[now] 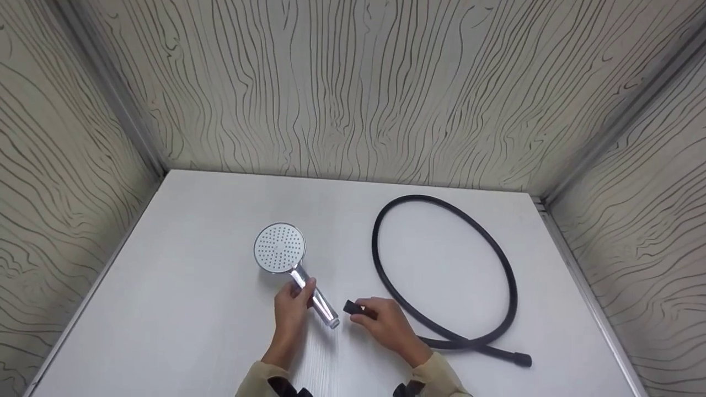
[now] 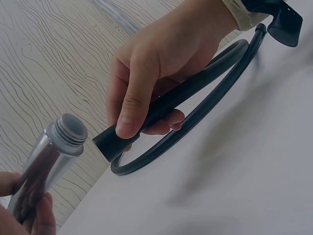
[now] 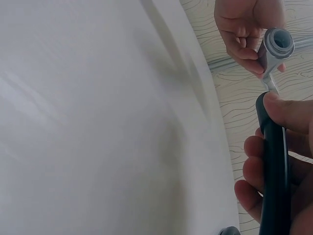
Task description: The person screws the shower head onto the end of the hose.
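Note:
My left hand [image 1: 292, 306] grips a chrome shower head [image 1: 280, 248] by its handle, the round perforated face turned up. The handle's threaded end [image 2: 71, 130] points toward the black hose's end. In my right hand [image 1: 385, 322] the black shower hose [image 1: 513, 298] is pinched just behind its connector [image 1: 353, 307], thumb on one side and fingers curled round the other. A small gap separates connector and thread in the left wrist view. From the right hand the hose runs into a big loop on the table.
The hose's other end [image 1: 523, 359] lies on the white table [image 1: 182, 286] at the right. Wood-patterned panels [image 1: 353, 94] enclose the table at the back and both sides, with metal strips [image 1: 105, 82] along the corners.

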